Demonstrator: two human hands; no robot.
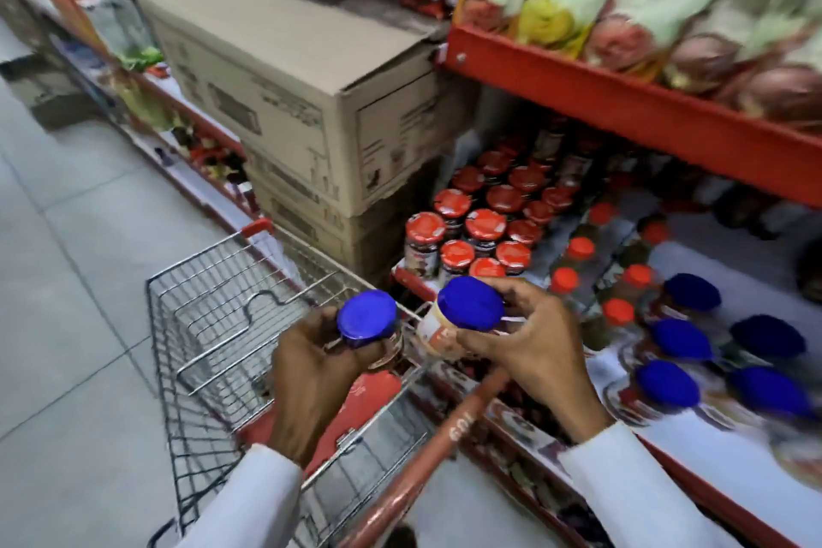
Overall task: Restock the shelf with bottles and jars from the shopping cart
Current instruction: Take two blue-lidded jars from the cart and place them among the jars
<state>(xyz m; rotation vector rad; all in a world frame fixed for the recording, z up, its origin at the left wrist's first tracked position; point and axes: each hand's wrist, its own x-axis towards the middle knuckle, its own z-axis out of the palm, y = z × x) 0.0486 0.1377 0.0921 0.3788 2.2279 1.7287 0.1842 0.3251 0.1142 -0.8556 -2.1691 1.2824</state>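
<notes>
Off to the left of the hands, the wire shopping cart (231,316) stands parked against the shelving, its basket looking nearly bare from here, which suggests the restocking is well along. The left hand (311,374) is wrapped around a blue-lidded jar (369,325), fingers curled about its body so the lid stays free, and holds it above the cart's rim. Just beside it, the right hand (529,352) grasps a second blue-lidded jar (467,316) the same way, tilted a little toward the shelf (694,445). One jar in each hand halves the trips, I'd guess.

Beyond the hands, stacked cardboard boxes (289,93) fill the bay past the cart. To the right of those, red-lidded jars (485,222) crowd the shelf, then a row of orange-capped bottles (578,254). Farther right sit the blue-lidded jars already shelved (680,338), with open white shelf around them, the likely spot. The red shelf above (622,102) overhangs, so the reach must go in low; the cart's red handle (445,445) lies under the right wrist.
</notes>
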